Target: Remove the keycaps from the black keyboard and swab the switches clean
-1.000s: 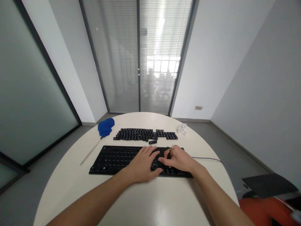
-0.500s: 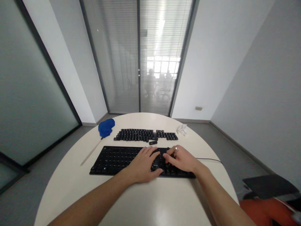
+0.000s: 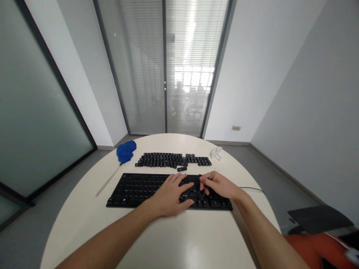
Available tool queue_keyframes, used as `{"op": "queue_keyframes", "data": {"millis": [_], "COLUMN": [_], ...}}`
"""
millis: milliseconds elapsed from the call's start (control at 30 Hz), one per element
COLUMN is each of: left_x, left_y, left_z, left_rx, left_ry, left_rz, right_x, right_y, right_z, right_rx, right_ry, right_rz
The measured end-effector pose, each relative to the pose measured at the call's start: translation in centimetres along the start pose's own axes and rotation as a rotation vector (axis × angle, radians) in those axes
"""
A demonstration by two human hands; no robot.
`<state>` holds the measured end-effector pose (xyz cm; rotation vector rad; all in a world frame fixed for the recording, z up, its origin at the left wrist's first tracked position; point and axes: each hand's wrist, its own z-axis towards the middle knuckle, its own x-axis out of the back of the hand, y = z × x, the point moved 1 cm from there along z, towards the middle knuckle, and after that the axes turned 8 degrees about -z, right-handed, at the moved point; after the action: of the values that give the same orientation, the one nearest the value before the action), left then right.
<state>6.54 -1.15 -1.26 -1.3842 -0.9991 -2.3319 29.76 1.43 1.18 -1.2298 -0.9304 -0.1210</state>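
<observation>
A black keyboard [image 3: 137, 188] lies across the table before me, most of its left and middle part bare of keycaps. My left hand [image 3: 173, 196] rests flat on its middle right, fingers spread. Over the number-pad side, my right hand [image 3: 218, 184] is pinched on a thin wire tool [image 3: 203, 195], seemingly a keycap puller, mostly hidden by the fingers. Its lower end reaches down among the keys; whether it grips one I cannot tell. Behind the keyboard, removed black keycaps [image 3: 158, 160] lie in rows, with one long keycap [image 3: 182, 169] apart in front of them.
On the left lies a wooden stick [image 3: 108, 181] with a blue cloth [image 3: 126, 151] at its far end. Crumpled white tissue [image 3: 216, 153] sits at the back right. The keyboard's cable [image 3: 252, 188] runs off rightward over the round white table [image 3: 157, 243].
My right hand has shifted slightly right and turned, so the thin wire tool between its fingers now shows. The left hand stays in place on the keyboard.
</observation>
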Motion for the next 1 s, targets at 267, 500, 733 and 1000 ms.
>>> {"op": "queue_keyframes", "data": {"millis": [267,500,733,1000], "left_x": [0.2,-0.2,0.3,0.7], "left_y": [-0.8,-1.8,-2.0,-2.0], "left_z": [0.2,0.3,0.6,0.8], "left_rx": [0.048,0.113,0.202,0.225], "left_ry": [0.047,0.131,0.189,0.246], "left_rz": [-0.196,-0.387,-0.545,-0.619], "right_x": [-0.5,-1.1,-1.7,-1.8], "right_y": [0.3,-0.5,-1.1,-0.9], "right_z": [0.4,0.7,0.7,0.8], "right_rx": [-0.007,0.054,0.064,0.087], "right_ry": [0.103,0.182,0.198,0.181], "right_rz": [0.021,-0.034,0.022,0.210]}}
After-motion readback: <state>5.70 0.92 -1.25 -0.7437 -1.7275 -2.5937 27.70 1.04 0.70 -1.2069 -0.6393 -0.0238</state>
